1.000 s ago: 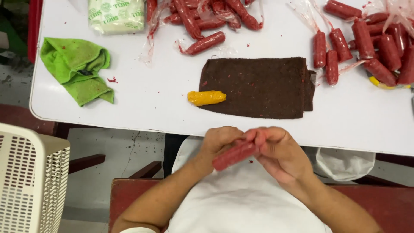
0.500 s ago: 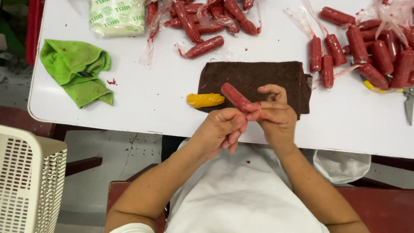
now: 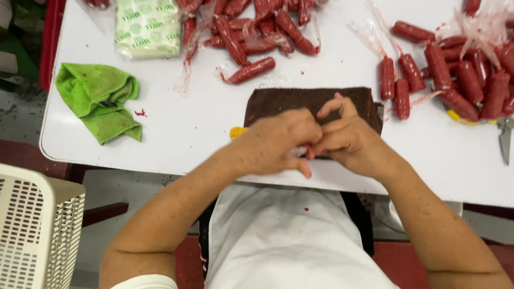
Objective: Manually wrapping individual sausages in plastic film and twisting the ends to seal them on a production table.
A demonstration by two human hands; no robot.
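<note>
My left hand and my right hand are pressed together, fingertips meeting, over the near edge of a dark brown cloth on the white table. A sliver of clear wrapping shows between the fingers. The red sausage they grip is hidden under them. My right index finger is lifted. A yellow piece peeks out beside my left wrist, at the cloth's left end.
Piles of red sausages in clear wrap lie at the far middle and far right, with one alone. A green rag, a white packet, scissors and a cream basket are around.
Both hands carried the red sausage from over my lap up onto the brown cloth. It showed between the fingers before and is covered by the hands now.
</note>
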